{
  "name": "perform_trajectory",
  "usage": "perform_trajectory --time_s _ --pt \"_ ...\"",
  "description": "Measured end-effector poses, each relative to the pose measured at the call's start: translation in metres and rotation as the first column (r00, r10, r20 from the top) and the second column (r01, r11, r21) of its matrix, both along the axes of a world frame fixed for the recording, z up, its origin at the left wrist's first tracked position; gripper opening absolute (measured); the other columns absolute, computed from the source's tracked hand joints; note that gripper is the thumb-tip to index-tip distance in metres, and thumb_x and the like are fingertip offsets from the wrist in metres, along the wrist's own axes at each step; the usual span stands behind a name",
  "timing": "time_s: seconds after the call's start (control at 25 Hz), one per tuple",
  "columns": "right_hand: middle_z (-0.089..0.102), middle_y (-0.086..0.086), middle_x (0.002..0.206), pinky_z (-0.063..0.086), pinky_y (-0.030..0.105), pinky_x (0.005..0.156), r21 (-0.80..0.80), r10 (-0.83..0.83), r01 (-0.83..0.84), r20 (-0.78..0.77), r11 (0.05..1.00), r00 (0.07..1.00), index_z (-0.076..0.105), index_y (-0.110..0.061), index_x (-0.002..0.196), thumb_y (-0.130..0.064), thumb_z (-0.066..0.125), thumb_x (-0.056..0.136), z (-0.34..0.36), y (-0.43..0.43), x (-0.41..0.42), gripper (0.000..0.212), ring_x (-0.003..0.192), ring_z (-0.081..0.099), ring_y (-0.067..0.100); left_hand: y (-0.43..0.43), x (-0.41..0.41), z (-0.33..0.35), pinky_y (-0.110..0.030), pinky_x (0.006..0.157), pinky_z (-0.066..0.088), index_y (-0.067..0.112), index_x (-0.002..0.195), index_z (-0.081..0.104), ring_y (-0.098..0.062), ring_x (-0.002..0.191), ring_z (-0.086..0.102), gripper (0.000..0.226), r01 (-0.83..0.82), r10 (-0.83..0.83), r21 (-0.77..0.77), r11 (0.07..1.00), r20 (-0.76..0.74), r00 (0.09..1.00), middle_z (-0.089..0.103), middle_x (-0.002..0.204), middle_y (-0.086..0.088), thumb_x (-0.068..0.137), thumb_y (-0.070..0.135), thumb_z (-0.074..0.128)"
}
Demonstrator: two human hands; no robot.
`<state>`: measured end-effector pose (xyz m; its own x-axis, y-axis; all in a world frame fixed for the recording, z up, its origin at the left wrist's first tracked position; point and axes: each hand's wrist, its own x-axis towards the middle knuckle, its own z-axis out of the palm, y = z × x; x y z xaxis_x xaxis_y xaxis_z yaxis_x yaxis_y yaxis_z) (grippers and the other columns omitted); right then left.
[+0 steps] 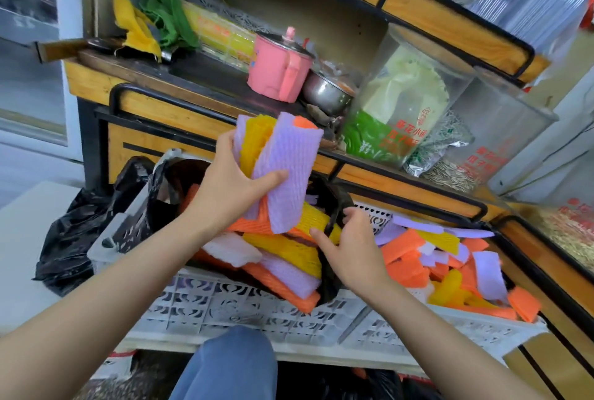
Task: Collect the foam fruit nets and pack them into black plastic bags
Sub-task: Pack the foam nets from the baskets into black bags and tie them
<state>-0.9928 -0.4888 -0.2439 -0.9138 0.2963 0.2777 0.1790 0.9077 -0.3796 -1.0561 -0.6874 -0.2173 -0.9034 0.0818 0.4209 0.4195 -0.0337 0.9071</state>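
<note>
Nets (pixel 286 155) stand upright, gripped by the left hand (pixel 231 181), directly above the open black bag (pixel 138 174). The right hand (pixel 350 248) pinches the bag's right rim; loose nets (pixel 434 258) lie beyond it in the crate (pixel 225 303).

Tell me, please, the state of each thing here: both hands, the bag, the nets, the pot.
Left hand: grips a bundle of foam nets, raised above the black plastic bag.
Right hand: holds that bag's rim.
Black plastic bag: open, partly filled with nets.
Loose nets: heaped in the white crate.
Pink pot: lid on.
</note>
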Motion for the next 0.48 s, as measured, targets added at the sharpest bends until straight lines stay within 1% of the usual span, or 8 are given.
perform_trajectory --time_s 0.04,0.12,0.16,0.24,0.28,0.36,0.44,0.48 --pt "0.044 0.009 0.113 0.043 0.035 0.089 -0.075 -0.050 0.054 0.043 0.996 0.998 0.041 0.000 0.125 -0.041 0.063 0.085 -0.005 0.009 -0.009 0.061 0.108 0.048 0.023 0.002 0.001 -0.003 -0.005 0.073 0.038 0.024 0.123 0.031 0.009 0.093 0.049 0.066 0.018 -0.019 -0.059 0.998 -0.017 1.000 0.046 0.104 0.024 0.075 0.023 0.077" --pt "0.052 0.009 0.098 0.044 0.034 0.075 -0.228 -0.097 0.096 0.006 0.969 0.995 0.052 -0.001 0.110 -0.036 0.062 0.088 -0.009 0.022 -0.022 0.043 0.094 0.054 0.025 0.009 0.002 -0.008 -0.005 0.075 0.039 0.022 0.126 0.031 0.001 0.098 0.052 0.070 0.050 -0.058 -0.182 0.982 -0.035 0.998 0.049 0.108 0.017 0.074 0.023 0.078" --pt "0.058 0.007 0.091 0.042 0.033 0.071 -0.276 -0.098 0.086 -0.028 0.957 0.995 0.056 -0.003 0.102 -0.029 0.059 0.090 -0.007 0.025 -0.024 0.029 0.088 0.057 0.025 0.012 0.003 -0.010 -0.009 0.079 0.041 0.021 0.129 0.031 -0.004 0.103 0.051 0.074 0.057 -0.072 -0.247 0.967 -0.053 0.996 0.049 0.111 0.013 0.073 0.024 0.079" --pt "0.066 0.001 0.078 0.044 0.032 0.069 -0.355 -0.070 0.026 -0.113 0.935 0.991 0.060 -0.008 0.089 -0.019 0.052 0.093 0.004 0.028 -0.024 0.014 0.079 0.063 0.023 0.018 0.003 -0.014 -0.027 0.097 0.040 0.019 0.137 0.028 -0.014 0.115 0.047 0.086 0.026 -0.087 -0.393 0.919 -0.137 0.987 0.047 0.124 0.005 0.070 0.032 0.080" --pt "0.065 -0.002 0.072 0.044 0.032 0.067 -0.353 -0.053 -0.006 -0.158 0.936 0.986 0.059 -0.012 0.083 -0.017 0.050 0.094 0.012 0.030 -0.021 0.016 0.073 0.062 0.021 0.023 0.005 -0.015 -0.033 0.101 0.035 0.018 0.140 0.026 -0.018 0.119 0.043 0.090 -0.012 -0.091 -0.475 0.880 -0.192 0.977 0.044 0.130 0.002 0.069 0.035 0.079" --pt "0.055 -0.002 0.063 0.047 0.035 0.061 -0.313 -0.038 -0.032 -0.215 0.949 0.976 0.052 -0.017 0.069 -0.019 0.048 0.096 0.025 0.035 -0.017 0.027 0.062 0.054 0.017 0.040 0.011 -0.015 -0.032 0.097 0.028 0.013 0.141 0.026 -0.023 0.118 0.039 0.087 -0.121 -0.092 -0.594 0.795 -0.316 0.944 0.041 0.131 -0.002 0.072 0.033 0.076" --pt "0.052 0.008 0.065 0.054 0.044 0.064 -0.414 -0.063 -0.045 -0.243 0.909 0.968 0.053 -0.007 0.069 -0.020 0.048 0.097 0.036 0.044 -0.015 0.032 0.065 0.051 0.021 0.059 0.015 -0.015 -0.033 0.090 0.027 0.006 0.136 0.032 -0.027 0.112 0.042 0.077 -0.191 -0.131 -0.642 0.743 -0.419 0.899 0.044 0.125 -0.007 0.074 0.029 0.073" --pt "0.053 0.012 0.068 0.057 0.042 0.063 -0.500 -0.079 -0.048 -0.230 0.865 0.970 0.056 0.000 0.076 -0.019 0.048 0.097 0.039 0.049 -0.012 0.030 0.067 0.053 0.022 0.067 0.013 -0.017 -0.034 0.088 0.028 0.004 0.133 0.034 -0.028 0.110 0.044 0.074 -0.199 -0.149 -0.667 0.718 -0.427 0.892 0.045 0.122 -0.009 0.075 0.029 0.072"
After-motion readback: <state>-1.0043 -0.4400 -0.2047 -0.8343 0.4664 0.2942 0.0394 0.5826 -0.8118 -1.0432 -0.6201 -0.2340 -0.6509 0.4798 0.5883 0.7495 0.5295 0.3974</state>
